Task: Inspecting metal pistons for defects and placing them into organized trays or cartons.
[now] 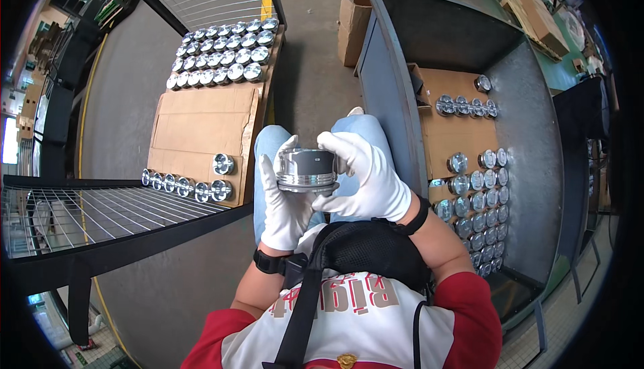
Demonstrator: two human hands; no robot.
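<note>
A metal piston point(307, 169) with a dark coated patch on its skirt is held up in front of my lap. Its grooved ring end points down. My left hand point(282, 201), in a white glove, supports it from the left and below. From the right, my gloved right hand point(370, 178) grips its side with thumb and fingers. Some of the fingertips are hidden behind the piston.
At left, rows of pistons point(221, 57) and a shorter row point(178, 184) stand on a cardboard-covered rack shelf point(201, 121) with wire sides. More pistons point(477, 215) stand on cardboard in a deep grey metal bin point(396, 94) at right. An open cardboard box point(352, 30) lies beyond.
</note>
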